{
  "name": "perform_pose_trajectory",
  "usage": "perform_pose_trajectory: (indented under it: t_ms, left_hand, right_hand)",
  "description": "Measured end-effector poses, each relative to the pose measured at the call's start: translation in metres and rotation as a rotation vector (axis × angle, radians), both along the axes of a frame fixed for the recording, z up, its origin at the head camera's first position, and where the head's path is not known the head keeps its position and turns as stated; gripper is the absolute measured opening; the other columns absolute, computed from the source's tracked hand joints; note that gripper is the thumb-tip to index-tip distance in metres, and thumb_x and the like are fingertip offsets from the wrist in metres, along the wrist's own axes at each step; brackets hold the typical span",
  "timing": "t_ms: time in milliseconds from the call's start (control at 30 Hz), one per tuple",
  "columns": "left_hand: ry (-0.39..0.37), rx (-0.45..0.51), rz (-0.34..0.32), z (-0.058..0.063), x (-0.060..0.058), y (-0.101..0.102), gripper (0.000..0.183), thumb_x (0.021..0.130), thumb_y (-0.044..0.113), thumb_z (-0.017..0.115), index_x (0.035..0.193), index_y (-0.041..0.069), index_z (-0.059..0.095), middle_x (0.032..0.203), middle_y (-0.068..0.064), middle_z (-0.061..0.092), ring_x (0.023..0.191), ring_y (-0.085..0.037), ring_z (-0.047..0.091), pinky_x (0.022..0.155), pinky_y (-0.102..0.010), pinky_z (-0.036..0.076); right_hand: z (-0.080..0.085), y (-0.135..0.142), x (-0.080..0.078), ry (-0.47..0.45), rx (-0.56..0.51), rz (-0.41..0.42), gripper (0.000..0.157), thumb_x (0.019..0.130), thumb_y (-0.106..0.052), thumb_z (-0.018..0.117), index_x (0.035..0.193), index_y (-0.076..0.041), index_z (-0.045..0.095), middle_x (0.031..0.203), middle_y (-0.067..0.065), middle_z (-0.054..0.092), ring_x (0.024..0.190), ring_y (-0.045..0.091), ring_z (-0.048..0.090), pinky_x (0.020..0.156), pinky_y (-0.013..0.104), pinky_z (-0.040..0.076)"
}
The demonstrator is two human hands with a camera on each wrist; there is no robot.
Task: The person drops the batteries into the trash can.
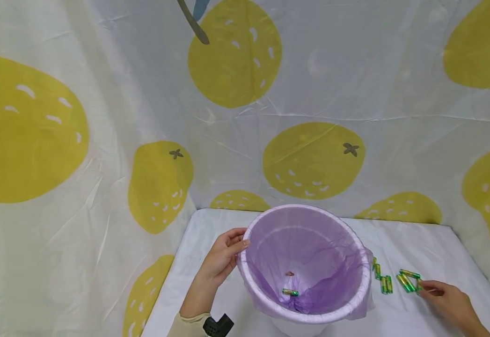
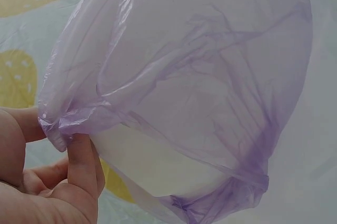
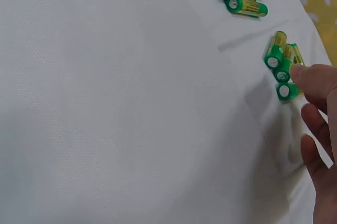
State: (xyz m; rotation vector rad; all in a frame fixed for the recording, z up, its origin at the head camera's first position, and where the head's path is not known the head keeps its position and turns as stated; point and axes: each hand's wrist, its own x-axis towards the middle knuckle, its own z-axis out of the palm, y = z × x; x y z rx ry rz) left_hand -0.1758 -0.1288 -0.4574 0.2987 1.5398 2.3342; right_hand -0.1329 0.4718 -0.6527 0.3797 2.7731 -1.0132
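A round trash bin lined with a thin purple bag stands tilted, its mouth facing me. My left hand grips its left rim, thumb over the edge and fingers outside; the left wrist view shows the bag bunched there. Inside the bin lies a green-and-yellow battery, with a small reddish thing farther in. To the bin's right, my right hand pinches a battery at the edge of a small group of batteries. Its fingertips partly hide that battery.
More batteries lie between the bin and my right hand, some partly behind the bin. The table has a white cover. A fruit-patterned curtain hangs along its back and sides.
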Motion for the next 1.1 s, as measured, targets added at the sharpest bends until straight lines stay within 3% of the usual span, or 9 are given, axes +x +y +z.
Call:
perform_pose_trajectory:
  t_ms: [200,367,567,767,933,1100]
  left_hand:
    - [-0.004,0.017,-0.01,-0.001,0.0,0.0,0.039,0.097,-0.006,0.061,0.133,-0.014,0.048,0.107,-0.012,0.064,0.088,-0.017,0.067,0.075,-0.026,0.06]
    - [-0.01,0.018,-0.001,0.0,0.0,0.0,0.039,0.097,-0.007,0.06,0.133,-0.012,0.049,0.107,-0.013,0.064,0.089,-0.017,0.067,0.075,-0.026,0.059]
    - [-0.003,0.011,-0.006,0.0,0.0,0.0,0.039,0.097,-0.006,0.061,0.134,-0.012,0.049,0.109,-0.014,0.064,0.091,-0.018,0.067,0.077,-0.027,0.059]
    - [-0.001,0.012,-0.012,-0.001,-0.001,0.0,0.037,0.097,-0.007,0.06,0.133,-0.012,0.05,0.108,-0.012,0.064,0.09,-0.017,0.067,0.076,-0.026,0.059]
    - [-0.007,0.022,-0.007,-0.001,0.0,0.0,0.038,0.097,-0.007,0.06,0.133,-0.011,0.05,0.106,-0.012,0.064,0.089,-0.016,0.067,0.075,-0.026,0.059]
    - [-0.005,0.027,-0.004,-0.001,0.0,0.001,0.038,0.096,-0.007,0.06,0.133,-0.011,0.05,0.107,-0.012,0.064,0.089,-0.017,0.067,0.076,-0.026,0.06]
  right_hand:
    - [-0.016,-0.006,0.003,0.019,0.035,-0.097,0.054,0.083,-0.022,0.087,0.113,0.016,0.064,0.087,0.012,0.07,0.078,0.026,0.064,0.063,0.041,0.053]
    - [-0.017,-0.01,0.004,0.046,0.067,-0.098,0.045,0.082,-0.011,0.084,0.109,0.017,0.062,0.084,0.011,0.068,0.076,0.028,0.065,0.063,0.042,0.053]
    - [-0.015,-0.015,0.001,-0.02,0.073,-0.147,0.049,0.085,-0.018,0.08,0.112,0.018,0.06,0.087,0.014,0.066,0.081,0.031,0.063,0.068,0.046,0.052]
    - [-0.015,-0.015,-0.003,-0.027,0.109,-0.14,0.054,0.089,-0.03,0.076,0.111,0.017,0.061,0.085,0.016,0.066,0.081,0.032,0.062,0.068,0.046,0.05]
    - [-0.017,-0.015,-0.005,-0.005,0.123,-0.157,0.051,0.092,-0.029,0.074,0.11,0.017,0.062,0.083,0.013,0.066,0.078,0.03,0.062,0.065,0.044,0.047]
    - [-0.017,-0.014,-0.005,-0.003,0.086,-0.196,0.048,0.092,-0.025,0.077,0.113,0.017,0.062,0.086,0.017,0.068,0.081,0.033,0.062,0.071,0.05,0.048]
